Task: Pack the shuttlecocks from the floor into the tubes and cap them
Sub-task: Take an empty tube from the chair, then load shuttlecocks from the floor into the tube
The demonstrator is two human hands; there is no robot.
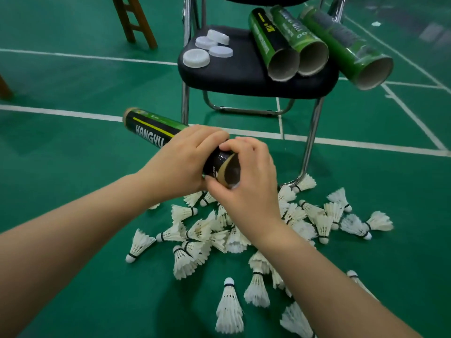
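A black and green tube [156, 128] with white "HANGYU" lettering and a yellow stripe is held in the air above the green floor [73, 167]. Its long axis runs from upper left down to lower right, the near mouth facing the camera. The left hand [180, 162] is wrapped around its middle. The right hand [246, 181] curls its fingers over the near mouth. White feather shuttlecocks [229, 306] lie scattered below. Behind, three open green tubes [305, 45] and white caps [196, 58] rest on a black chair [244, 76].
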